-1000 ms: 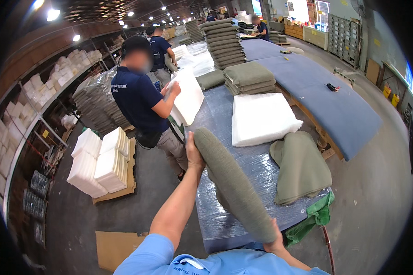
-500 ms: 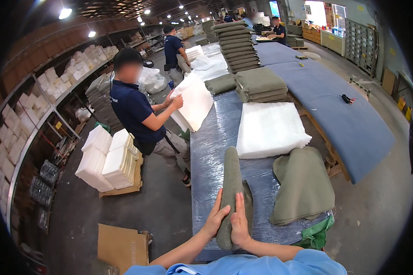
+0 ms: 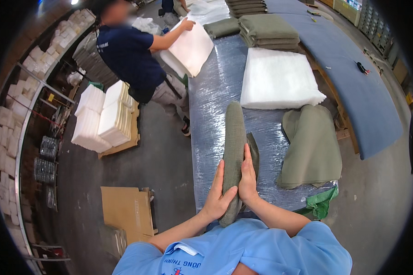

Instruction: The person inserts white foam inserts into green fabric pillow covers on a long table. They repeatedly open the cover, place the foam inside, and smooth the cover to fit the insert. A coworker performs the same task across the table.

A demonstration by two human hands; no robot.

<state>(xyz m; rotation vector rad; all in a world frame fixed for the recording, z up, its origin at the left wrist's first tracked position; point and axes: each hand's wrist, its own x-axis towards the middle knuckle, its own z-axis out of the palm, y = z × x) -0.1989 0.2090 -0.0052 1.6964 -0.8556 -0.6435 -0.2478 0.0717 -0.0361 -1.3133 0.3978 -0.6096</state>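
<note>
Both hands [image 3: 231,190] press a green cushion [image 3: 234,146], its near end hidden.

Long table [image 3: 211,114], top wrapped in shiny clear plastic, running away up the frame. Lying on it: white foam pad [image 3: 280,79] mid-table, stack of folded olive covers [image 3: 267,28] just beyond, flat olive cover [image 3: 311,145] sprawling near right edge. Standing on edge at near end: stuffed olive cushion [image 3: 234,151]. Hanging off near right corner: green bag [image 3: 322,204]. Running alongside on right: second bench under blue-grey felt [image 3: 353,78], small dark tool [image 3: 363,68] resting on it.
</note>
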